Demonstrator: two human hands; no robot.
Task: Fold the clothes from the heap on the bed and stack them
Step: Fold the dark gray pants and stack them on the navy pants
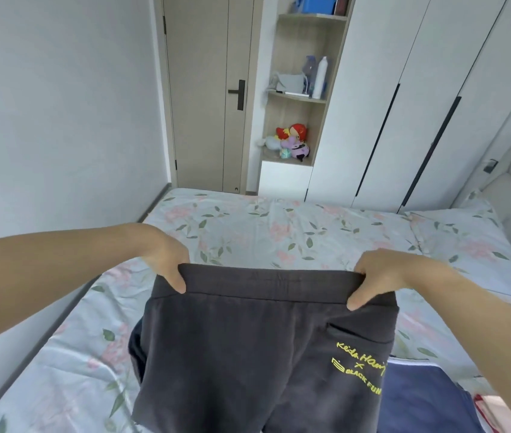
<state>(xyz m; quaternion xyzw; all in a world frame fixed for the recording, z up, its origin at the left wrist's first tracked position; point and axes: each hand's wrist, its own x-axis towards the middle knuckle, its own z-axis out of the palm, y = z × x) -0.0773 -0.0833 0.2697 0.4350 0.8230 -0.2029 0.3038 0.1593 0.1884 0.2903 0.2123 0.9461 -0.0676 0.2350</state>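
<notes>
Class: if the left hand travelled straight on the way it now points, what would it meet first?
The left hand grips the dark waistband; beyond that, probably the floral bedsheet, though depth is unclear.

The pants (248,354) are dark grey with yellow writing (361,370) on one side. The sheet (248,226) is pale blue with pink flowers and green leaves, and the pillow (466,242) matches it. A cloth (419,401) at the sheet's near right edge is dark blue. The door (204,89) is tan with a black handle (239,94).
</notes>
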